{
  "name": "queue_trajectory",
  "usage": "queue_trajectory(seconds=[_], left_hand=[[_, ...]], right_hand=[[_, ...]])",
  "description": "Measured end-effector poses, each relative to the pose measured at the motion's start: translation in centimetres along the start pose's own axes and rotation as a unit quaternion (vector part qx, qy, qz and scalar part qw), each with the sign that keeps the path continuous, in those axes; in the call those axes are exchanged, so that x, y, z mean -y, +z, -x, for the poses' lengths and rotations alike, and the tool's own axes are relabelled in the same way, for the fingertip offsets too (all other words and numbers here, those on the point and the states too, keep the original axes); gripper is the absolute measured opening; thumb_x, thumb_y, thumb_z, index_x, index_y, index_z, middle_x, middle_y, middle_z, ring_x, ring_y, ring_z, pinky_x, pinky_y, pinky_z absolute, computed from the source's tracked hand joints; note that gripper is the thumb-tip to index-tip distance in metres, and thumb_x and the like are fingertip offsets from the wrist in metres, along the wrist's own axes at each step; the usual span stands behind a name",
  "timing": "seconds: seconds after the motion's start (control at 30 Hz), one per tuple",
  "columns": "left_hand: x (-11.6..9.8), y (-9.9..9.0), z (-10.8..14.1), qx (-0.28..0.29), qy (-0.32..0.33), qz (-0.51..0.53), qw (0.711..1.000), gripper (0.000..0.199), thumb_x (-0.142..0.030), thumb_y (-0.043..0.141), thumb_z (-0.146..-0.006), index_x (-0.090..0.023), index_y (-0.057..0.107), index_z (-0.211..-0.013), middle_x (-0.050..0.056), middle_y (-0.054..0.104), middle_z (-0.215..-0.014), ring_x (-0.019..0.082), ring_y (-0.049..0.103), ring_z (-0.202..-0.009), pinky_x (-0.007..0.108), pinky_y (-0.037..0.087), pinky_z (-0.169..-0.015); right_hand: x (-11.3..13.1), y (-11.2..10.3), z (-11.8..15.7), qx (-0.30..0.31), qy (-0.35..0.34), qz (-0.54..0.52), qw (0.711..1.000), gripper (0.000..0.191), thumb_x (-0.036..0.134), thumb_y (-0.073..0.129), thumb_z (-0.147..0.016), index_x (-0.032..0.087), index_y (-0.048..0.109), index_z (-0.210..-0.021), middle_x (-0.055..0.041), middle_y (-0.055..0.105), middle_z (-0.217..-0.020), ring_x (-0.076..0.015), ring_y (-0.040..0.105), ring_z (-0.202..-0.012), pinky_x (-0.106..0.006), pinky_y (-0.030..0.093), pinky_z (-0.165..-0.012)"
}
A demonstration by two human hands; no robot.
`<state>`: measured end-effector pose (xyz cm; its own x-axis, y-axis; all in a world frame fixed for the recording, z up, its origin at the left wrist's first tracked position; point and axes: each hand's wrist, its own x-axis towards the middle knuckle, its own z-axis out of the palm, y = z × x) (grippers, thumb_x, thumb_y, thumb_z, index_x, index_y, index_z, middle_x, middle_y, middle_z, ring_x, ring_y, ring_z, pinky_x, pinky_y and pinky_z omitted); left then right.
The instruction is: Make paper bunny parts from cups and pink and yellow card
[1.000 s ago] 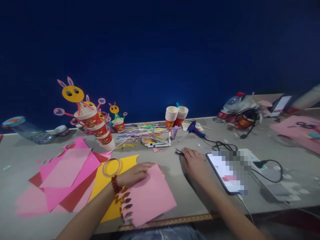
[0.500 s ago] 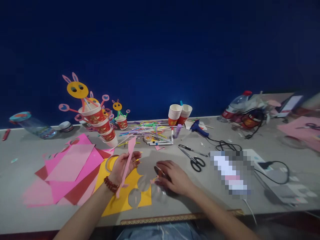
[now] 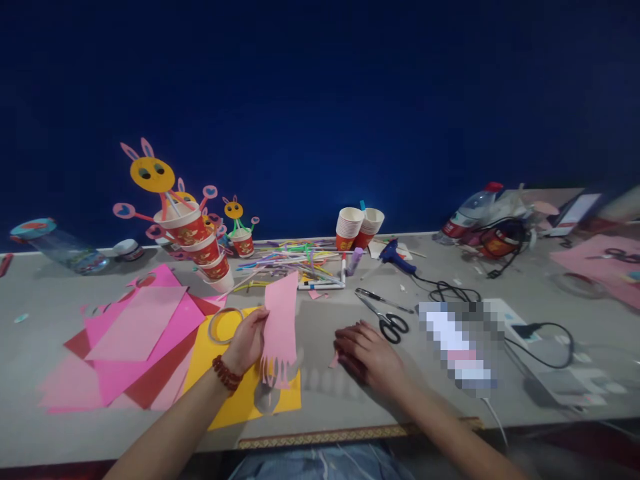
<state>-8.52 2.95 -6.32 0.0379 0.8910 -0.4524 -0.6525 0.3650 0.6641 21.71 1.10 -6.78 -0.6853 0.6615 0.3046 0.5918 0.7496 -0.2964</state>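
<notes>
My left hand (image 3: 250, 339) grips the left edge of a light pink paper strip (image 3: 281, 320) whose lower end is cut into fringes. Beneath the strip lies a yellow sheet (image 3: 220, 393) with round cut-outs, and a tape roll (image 3: 212, 328) rests on it. My right hand (image 3: 367, 353) is low over the grey table, fingers bent and close together, with a small pink scrap (image 3: 334, 361) by its fingertips. Whatever is under its palm is hidden. Black-handled scissors (image 3: 393, 327) and a pen (image 3: 383, 299) lie just beyond it.
Pink and red sheets (image 3: 140, 327) spread at left. Behind them stand stacked red cups (image 3: 187, 230) with a bunny figure (image 3: 153, 175). Pipe cleaners (image 3: 285, 260), paper cups (image 3: 349, 230) and a blue glue gun (image 3: 397, 257) are at the back. A bottle (image 3: 467, 217) leans at right.
The pink strip has turned from edge-on to flat towards me and moved right as my left hand closed on its edge. My right hand has shifted right, away from the yellow sheet.
</notes>
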Motion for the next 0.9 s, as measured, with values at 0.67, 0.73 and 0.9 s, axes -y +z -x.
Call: queue_trajectory(seconds=[0.67, 0.73, 0.9], left_hand=[[1.4, 1.7, 1.8, 0.082, 0.049, -0.408, 0.908, 0.031, -0.028, 0.064, -0.081, -0.02, 0.055, -0.11, 0.0, 0.067, -0.068, 0.015, 0.061, -0.038, 0.019, 0.036, -0.032], [1.5, 1.8, 2.0, 0.093, 0.086, -0.455, 0.881, 0.036, -0.026, 0.06, -0.083, -0.021, 0.053, -0.117, -0.002, 0.066, -0.067, 0.013, 0.058, -0.035, 0.019, 0.035, -0.032], [1.8, 2.2, 1.8, 0.094, 0.124, -0.478, 0.865, 0.047, -0.021, 0.061, -0.082, -0.02, 0.048, -0.127, -0.005, 0.061, -0.06, 0.012, 0.056, -0.035, 0.019, 0.038, -0.037]], right_hand=[[-1.5, -0.3, 2.7, 0.025, 0.084, 0.108, 0.99, 0.065, 0.049, 0.056, -0.093, 0.024, 0.038, -0.151, -0.0117, 0.037, -0.158, -0.0335, 0.032, -0.144, -0.058, 0.029, -0.114], [-1.5, 0.0, 2.4, 0.023, 0.085, 0.094, 0.992, 0.062, 0.047, 0.058, -0.092, 0.024, 0.044, -0.148, -0.0116, 0.043, -0.154, -0.0333, 0.037, -0.142, -0.058, 0.031, -0.113], [-1.8, 0.0, 1.5, -0.004, 0.105, 0.084, 0.991, 0.047, 0.036, 0.059, -0.093, 0.021, 0.055, -0.137, -0.0124, 0.06, -0.139, -0.0309, 0.051, -0.13, -0.055, 0.037, -0.11]])
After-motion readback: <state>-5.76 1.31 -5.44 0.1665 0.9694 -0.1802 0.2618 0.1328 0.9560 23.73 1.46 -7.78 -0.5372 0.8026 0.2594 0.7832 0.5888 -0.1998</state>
